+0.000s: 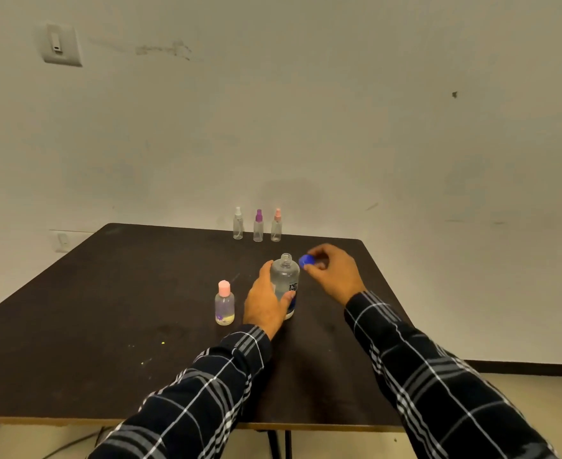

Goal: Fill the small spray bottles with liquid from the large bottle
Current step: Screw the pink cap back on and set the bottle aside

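While left hand [265, 301] grips large bottle [284, 275] reading "re", right hand [335, 272] pinches blue cap [307, 261].

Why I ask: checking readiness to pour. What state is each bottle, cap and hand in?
Large bottle: upright, uncapped, gripped by left hand.
Blue cap: off, pinched by right hand.
White-top spray bottle: upright, top on.
Purple-top spray bottle: upright, top on.
Pink-top spray bottle: upright, top on.
Pink-capped bottle: upright, closed.
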